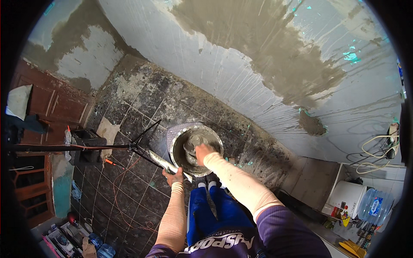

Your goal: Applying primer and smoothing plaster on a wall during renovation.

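Observation:
A round bucket with a mortar-caked rim stands on the floor in front of my feet. Wet grey mortar lies inside it. Reaching into the bucket, my right hand is closed on a small round mortar-coated scoop, partly hidden by the hand. My left hand grips a long flat light-coloured board at the bucket's left side. The board slants up to the left, its near end beside the bucket rim.
A black stand pole with spread legs crosses from the left. A black crate and orange cord lie left. The wall ahead has patches of wet plaster. At right are a white bucket and water bottle.

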Demonstrator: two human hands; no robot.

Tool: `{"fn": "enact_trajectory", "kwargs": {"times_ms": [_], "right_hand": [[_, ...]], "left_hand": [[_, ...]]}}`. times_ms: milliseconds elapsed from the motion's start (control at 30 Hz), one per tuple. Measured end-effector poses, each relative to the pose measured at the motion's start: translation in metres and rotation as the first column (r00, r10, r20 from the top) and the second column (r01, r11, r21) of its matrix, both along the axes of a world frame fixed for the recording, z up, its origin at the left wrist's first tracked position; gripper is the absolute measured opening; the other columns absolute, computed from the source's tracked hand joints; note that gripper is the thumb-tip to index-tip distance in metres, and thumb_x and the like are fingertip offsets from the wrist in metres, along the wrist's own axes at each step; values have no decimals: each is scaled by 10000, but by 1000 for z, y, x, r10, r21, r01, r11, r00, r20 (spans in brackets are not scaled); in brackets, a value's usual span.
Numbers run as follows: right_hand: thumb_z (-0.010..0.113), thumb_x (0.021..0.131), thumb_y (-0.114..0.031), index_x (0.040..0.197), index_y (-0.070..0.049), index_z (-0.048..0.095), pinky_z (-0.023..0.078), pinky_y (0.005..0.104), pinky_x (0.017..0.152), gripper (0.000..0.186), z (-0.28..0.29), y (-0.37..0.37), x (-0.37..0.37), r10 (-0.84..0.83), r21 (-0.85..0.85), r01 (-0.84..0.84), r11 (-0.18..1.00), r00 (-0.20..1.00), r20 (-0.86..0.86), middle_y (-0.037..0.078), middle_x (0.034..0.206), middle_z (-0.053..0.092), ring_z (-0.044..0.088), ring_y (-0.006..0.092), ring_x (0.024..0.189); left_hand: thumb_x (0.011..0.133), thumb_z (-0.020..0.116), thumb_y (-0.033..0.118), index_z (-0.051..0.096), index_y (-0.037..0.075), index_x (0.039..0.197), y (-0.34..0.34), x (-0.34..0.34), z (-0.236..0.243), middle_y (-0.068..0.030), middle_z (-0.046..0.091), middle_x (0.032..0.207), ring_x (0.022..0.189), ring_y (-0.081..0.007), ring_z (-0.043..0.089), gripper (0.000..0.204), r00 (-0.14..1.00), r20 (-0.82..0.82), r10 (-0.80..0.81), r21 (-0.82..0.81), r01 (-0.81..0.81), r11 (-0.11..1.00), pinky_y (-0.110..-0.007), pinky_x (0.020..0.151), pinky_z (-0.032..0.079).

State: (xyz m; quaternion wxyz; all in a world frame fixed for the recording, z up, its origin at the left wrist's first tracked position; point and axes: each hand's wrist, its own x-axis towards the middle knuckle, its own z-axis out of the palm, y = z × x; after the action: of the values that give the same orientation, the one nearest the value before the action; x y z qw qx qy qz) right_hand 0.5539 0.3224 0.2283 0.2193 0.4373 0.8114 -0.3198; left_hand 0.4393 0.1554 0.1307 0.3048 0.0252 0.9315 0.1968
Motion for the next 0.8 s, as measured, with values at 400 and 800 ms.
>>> {"fn": "enact_trajectory", "kwargs": {"times_ms": [400,800], "right_hand": [[549,828,-147,928,-92,693,533,383,765,184,20,46,21,466,232,-476,848,879,101,98,938,683,660,278,900],[567,785,-118,888,-49,673,532,410,779,163,10,-7,51,328,137,-319,938,944,-45,160,915,676,657,314,895]], "left_hand": [[658,773,399,210,217,1379,-2,-1,5,-305,547,1154,1082,-444,540,933,999,34,10,-21,-9,1000,-479,938,417],[668,763,405,190,199,1388,3,5,11,-325,526,1175,1101,-458,525,943,998,61,-31,-43,34,998,-474,948,418]]}}
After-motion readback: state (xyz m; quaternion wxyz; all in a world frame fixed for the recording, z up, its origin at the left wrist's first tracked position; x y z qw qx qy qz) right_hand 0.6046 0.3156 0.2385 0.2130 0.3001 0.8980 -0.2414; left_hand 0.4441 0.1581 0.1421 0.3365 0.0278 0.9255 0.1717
